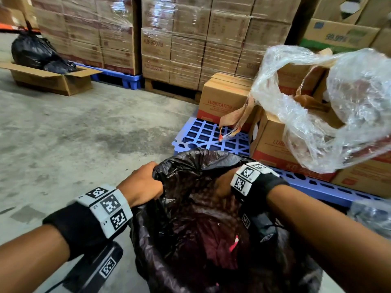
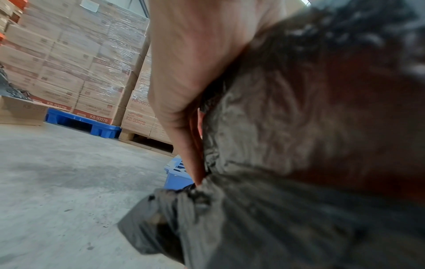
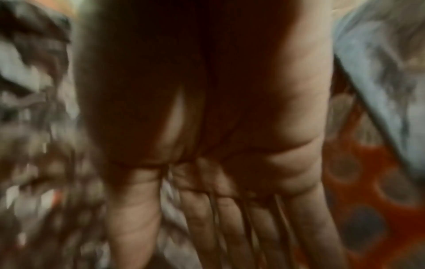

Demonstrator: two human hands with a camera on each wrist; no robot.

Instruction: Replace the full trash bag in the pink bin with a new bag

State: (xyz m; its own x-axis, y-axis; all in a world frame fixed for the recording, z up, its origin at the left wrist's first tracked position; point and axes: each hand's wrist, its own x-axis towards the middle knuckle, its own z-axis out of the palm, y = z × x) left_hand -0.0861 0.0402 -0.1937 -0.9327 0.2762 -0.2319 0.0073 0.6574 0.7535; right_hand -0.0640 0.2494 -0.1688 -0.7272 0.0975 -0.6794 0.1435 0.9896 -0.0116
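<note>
A thin black trash bag [image 1: 190, 218] stands open in front of me, and a reddish tint shows through it. My left hand [image 1: 146, 180] grips the gathered rim of the bag on its left side; in the left wrist view the palm [image 2: 195, 72] lies against the crumpled black film [image 2: 299, 163]. My right hand [image 1: 224, 185] reaches down inside the bag at its right side. In the blurred right wrist view its fingers [image 3: 230, 218] point straight down against the bag, beside the red-pink perforated bin wall [image 3: 368, 182]. Most of the bin is hidden by the bag.
A tied, full black bag [image 1: 31, 51] sits in an open carton at the far left. Right of me a blue pallet [image 1: 207, 136] carries cardboard boxes topped with a clear plastic bag [image 1: 328, 106]. Shrink-wrapped box stacks [image 1: 190, 39] line the back. Concrete floor [image 1: 74, 134] spreads to the left.
</note>
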